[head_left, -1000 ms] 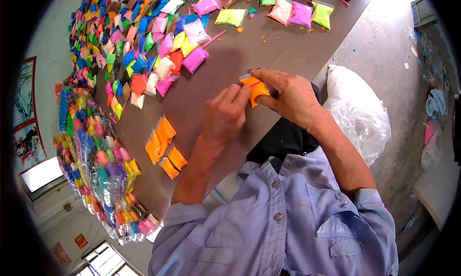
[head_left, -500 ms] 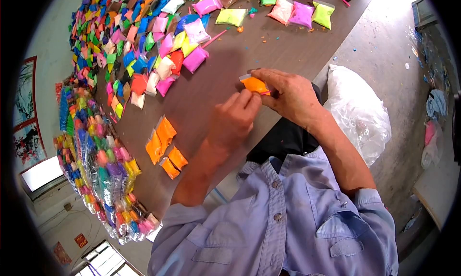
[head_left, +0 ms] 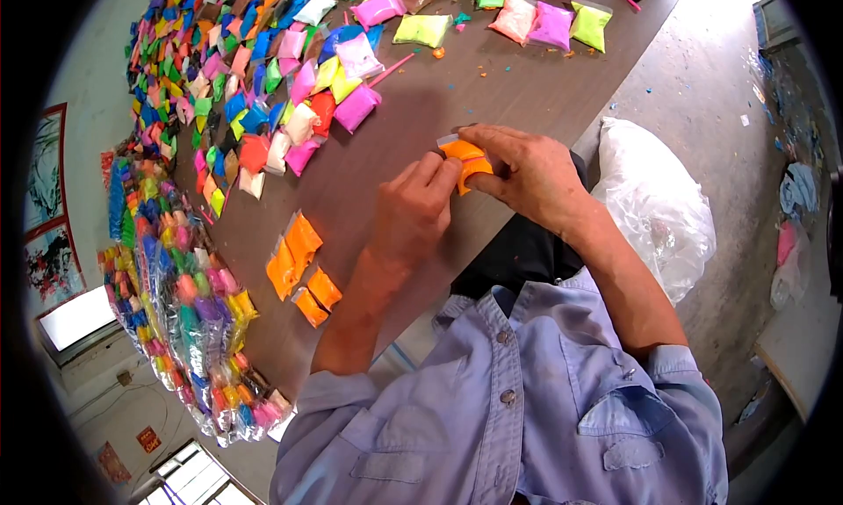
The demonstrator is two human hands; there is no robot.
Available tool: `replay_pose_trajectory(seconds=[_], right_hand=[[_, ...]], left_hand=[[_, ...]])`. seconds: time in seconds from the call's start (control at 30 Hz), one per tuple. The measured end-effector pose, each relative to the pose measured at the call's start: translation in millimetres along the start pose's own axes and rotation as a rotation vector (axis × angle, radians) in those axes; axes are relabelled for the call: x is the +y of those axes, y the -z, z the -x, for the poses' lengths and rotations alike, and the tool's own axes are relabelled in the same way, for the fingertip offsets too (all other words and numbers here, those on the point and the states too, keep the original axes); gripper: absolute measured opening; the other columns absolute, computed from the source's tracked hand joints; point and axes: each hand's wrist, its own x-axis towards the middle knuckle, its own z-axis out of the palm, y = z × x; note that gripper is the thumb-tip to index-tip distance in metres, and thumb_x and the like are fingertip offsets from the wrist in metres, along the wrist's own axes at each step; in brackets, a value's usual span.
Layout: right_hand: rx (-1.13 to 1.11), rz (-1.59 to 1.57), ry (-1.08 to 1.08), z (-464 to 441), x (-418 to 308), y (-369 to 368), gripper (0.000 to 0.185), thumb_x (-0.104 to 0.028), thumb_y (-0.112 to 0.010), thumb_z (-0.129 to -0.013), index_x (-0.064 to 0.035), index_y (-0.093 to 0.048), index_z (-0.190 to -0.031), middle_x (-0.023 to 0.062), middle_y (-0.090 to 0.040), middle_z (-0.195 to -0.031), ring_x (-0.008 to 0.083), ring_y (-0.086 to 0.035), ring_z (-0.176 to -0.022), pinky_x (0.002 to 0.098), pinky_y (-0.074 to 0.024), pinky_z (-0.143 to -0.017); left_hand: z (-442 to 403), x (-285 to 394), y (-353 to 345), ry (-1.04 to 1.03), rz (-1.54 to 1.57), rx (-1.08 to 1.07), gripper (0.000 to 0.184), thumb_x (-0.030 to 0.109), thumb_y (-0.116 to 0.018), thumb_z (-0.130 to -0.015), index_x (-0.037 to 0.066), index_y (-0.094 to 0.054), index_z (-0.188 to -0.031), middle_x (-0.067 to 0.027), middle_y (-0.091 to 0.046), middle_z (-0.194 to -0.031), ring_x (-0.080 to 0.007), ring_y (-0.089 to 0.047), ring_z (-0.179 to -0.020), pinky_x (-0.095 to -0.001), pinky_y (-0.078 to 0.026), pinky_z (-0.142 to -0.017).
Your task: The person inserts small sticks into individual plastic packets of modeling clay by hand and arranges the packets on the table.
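A small clear packet of orange, clay-like stuff point(head_left: 474, 166) is held above the table's near edge, with a crease across its middle. My right hand point(head_left: 532, 173) grips it from the right, thumb below and fingers over the top edge. Closed in a pinch, my left hand point(head_left: 411, 205) has its fingertips at the packet's left edge; whether they also hold something thin is hidden. On the table to the left lie more orange packets, a larger creased one point(head_left: 301, 246) and a smaller creased one point(head_left: 323, 287).
Many colourful packets point(head_left: 255, 119) cover the table's far left. Pink sticks point(head_left: 392, 70) lie among them. Bundled packets in clear plastic point(head_left: 189, 303) are at the left edge. A white plastic bag point(head_left: 654, 198) stands right of the table point(head_left: 518, 92). Orange crumbs dot the tabletop.
My left hand has shifted slightly left along the packet. The packet now shows a crease across its middle, and the pink bit at its lower edge is out of sight.
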Motion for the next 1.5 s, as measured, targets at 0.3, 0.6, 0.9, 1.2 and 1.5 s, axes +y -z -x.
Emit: replay_pose_trajectory(seconds=[0.3, 0.6, 0.9, 1.2, 1.5], right_hand=[[-0.028, 0.029, -0.020, -2, -6, 4, 0.059, -0.015, -0.089, -0.081, -0.0118, -0.071, -0.138, 0.0107, -0.077, -0.115, 0.0255, -0.072, -0.077, 0.0368, -0.0593, -0.072], [-0.010, 0.011, -0.008, -1, -5, 3, 0.059, -0.014, -0.089, -0.081, -0.0118, -0.071, -0.137, 0.0100, -0.077, -0.115, 0.0251, -0.072, -0.076, 0.0365, -0.0594, -0.072], [-0.005, 0.002, -0.010, -1, -3, 1, 0.059, -0.013, -0.089, -0.080, -0.0124, -0.072, -0.137, 0.0096, -0.076, -0.124, 0.0257, -0.073, -0.078, 0.0362, -0.0600, -0.073], [-0.050, 0.007, -0.045, -3, -7, 4, 0.061, -0.013, -0.089, -0.080, -0.0120, -0.070, -0.138, 0.0102, -0.076, -0.121, 0.0269, -0.072, -0.078, 0.0363, -0.0598, -0.073], [-0.045, -0.005, -0.051, -2, -8, 4, 0.061, -0.011, -0.089, -0.080, -0.0119, -0.070, -0.138, 0.0112, -0.075, -0.107, 0.0242, -0.070, -0.074, 0.0354, -0.0584, -0.071]], left_hand=[[2, -1, -1, 0.073, 0.085, -0.021, 0.027, -0.004, -0.069, -0.091, 0.005, -0.070, -0.117, -0.0126, -0.066, -0.100, -0.0369, -0.071, -0.088, -0.0437, -0.059, -0.072], [6, 3, 1, 0.122, 0.162, -0.034, 0.022, -0.003, -0.070, -0.094, 0.004, -0.069, -0.115, -0.0150, -0.068, -0.100, -0.0402, -0.071, -0.086, -0.0433, -0.057, -0.071], [10, -4, -1, 0.223, 0.156, 0.035, 0.013, 0.001, -0.069, -0.098, 0.005, -0.069, -0.111, -0.0152, -0.068, -0.097, -0.0410, -0.071, -0.085, -0.0478, -0.058, -0.071], [4, -17, -8, 0.241, 0.242, 0.166, 0.011, -0.002, -0.071, -0.097, 0.000, -0.070, -0.107, -0.0184, -0.069, -0.094, -0.0373, -0.069, -0.081, -0.0419, -0.056, -0.071], [6, -23, -11, 0.289, 0.225, 0.165, 0.009, 0.000, -0.068, -0.097, 0.002, -0.068, -0.106, -0.0181, -0.069, -0.098, -0.0426, -0.070, -0.088, -0.0478, -0.056, -0.073]])
